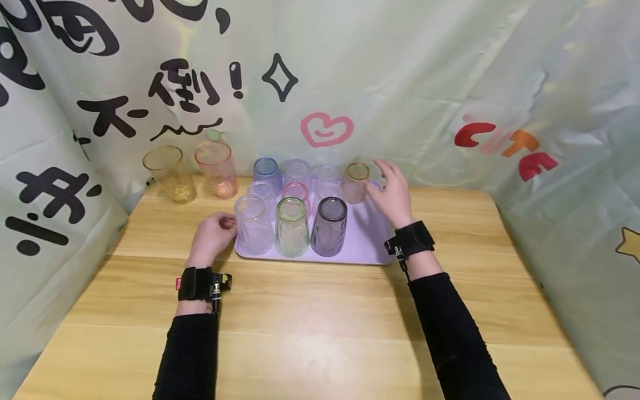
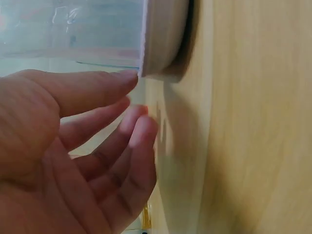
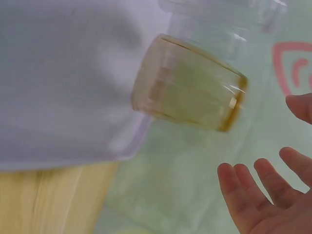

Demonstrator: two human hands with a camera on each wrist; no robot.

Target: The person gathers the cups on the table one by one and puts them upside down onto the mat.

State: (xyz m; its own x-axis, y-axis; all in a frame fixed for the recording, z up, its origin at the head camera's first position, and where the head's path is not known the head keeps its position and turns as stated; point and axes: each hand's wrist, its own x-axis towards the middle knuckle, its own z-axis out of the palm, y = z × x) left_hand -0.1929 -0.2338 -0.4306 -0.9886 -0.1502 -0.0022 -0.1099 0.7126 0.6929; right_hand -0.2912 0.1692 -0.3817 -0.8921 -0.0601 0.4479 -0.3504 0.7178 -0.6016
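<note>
Several upside-down glasses stand on a lilac tray [image 1: 367, 233] at the back of the table. The front row has a clear glass [image 1: 254, 228], a green-tinted glass [image 1: 292, 230] and a grey glass [image 1: 329, 229]. My left hand [image 1: 212, 236] is at the tray's left edge, beside the clear glass. In the left wrist view its thumb tip reaches the tray rim [image 2: 146, 44], and the other fingers are loosely bent, holding nothing. My right hand [image 1: 394, 194] is spread beside an amber glass [image 1: 355, 186] at the back right; in the right wrist view its fingers are apart from that glass.
Behind the front row stand a blue glass [image 1: 268, 173], a pink-rimmed glass [image 1: 297, 194] and other pale glasses. Off the tray at the back left, an amber tumbler [image 1: 172, 178] and a pink tumbler [image 1: 219, 172] stand mouth up. A printed cloth [image 1: 380, 83] hangs behind the wooden table [image 1: 310, 322].
</note>
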